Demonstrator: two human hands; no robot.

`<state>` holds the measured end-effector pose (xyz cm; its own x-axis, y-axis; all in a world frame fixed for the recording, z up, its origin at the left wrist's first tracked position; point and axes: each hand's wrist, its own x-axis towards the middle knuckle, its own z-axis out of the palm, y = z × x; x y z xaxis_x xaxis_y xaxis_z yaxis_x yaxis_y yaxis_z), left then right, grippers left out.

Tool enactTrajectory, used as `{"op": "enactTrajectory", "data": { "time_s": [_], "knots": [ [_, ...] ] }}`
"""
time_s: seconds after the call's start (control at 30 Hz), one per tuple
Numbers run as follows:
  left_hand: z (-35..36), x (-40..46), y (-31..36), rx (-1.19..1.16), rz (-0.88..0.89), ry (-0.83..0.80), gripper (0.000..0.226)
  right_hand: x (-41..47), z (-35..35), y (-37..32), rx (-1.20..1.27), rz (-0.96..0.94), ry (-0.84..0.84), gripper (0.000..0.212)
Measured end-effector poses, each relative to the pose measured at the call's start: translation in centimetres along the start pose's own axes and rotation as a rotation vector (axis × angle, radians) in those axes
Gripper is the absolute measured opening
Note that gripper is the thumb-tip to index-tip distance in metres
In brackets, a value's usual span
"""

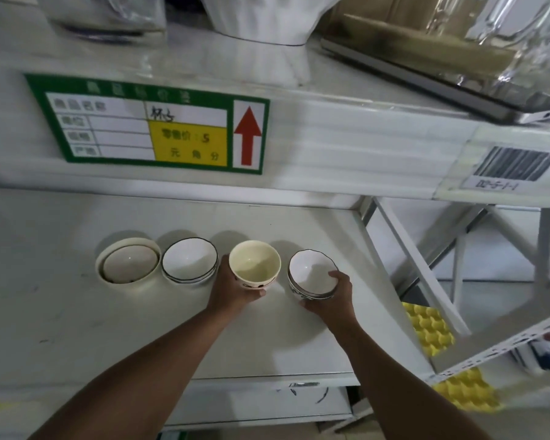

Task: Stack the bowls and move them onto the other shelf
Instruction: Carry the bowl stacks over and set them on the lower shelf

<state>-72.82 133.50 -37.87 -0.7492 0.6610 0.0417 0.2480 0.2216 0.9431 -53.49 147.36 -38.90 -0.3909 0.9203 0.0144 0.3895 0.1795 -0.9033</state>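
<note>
While my left hand (235, 289) is gripping the cream bowl (254, 265) at mid-frame and my right hand (334, 298) is curling its fingers (334, 275) around the scalloped bowl (311, 277) beside it, both on the shelf (77, 312), I'm risking chipped rims if they knock together during nesting.
</note>
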Motion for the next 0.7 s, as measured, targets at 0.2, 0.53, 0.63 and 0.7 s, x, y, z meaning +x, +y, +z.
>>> {"op": "enactTrajectory", "data": {
  "time_s": [0.2, 0.53, 0.63, 0.7],
  "knots": [
    [-0.3, -1.5, 2.2, 0.053, 0.004, 0.032, 0.096, -0.6, -2.2, -1.6, -0.026, -0.05, -0.066, 0.095],
    [-2.5, -3.6, 5.9, 0.678, 0.137, 0.0, 0.063, 0.4, -5.7, -5.7, -0.366, -0.131, -0.252, 0.047],
    [-5.1, -4.4, 6.4, 0.871, 0.106, 0.007, 0.061, 0.0, -5.8, -7.6, -0.384, -0.146, -0.311, 0.049],
    [-7.2, -5.1, 6.4, 0.995, 0.061, 0.049, 0.062, -0.3, -5.2, -8.9, -0.44, -0.193, -0.358, 0.051]
  ]
}}
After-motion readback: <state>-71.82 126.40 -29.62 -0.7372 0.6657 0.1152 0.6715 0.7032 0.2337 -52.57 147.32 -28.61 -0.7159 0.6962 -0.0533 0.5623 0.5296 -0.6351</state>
